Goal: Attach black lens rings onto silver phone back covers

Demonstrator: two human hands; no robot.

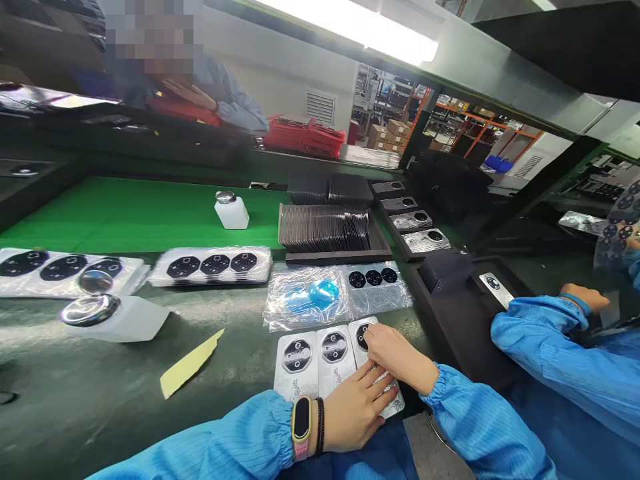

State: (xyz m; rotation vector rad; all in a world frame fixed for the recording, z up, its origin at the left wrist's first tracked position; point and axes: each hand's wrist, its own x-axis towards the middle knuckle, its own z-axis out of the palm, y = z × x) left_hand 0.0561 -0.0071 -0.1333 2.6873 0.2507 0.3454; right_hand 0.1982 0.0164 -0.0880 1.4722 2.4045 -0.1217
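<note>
On a green bench, a silver plate lay half hidden by the spread, ungripping left hand; the right hand touched the plate's black octagon, grip unclear. Left of that plate lay two matching plates; beyond it, plastic film; right, a black tray.

A bright tube light overhead gives me a hard glare on the crumpled plastic bag. The silver plates look fairly sharp; distant shelving softens, the right edge stretches, and pixelation masks one person's head.
</note>
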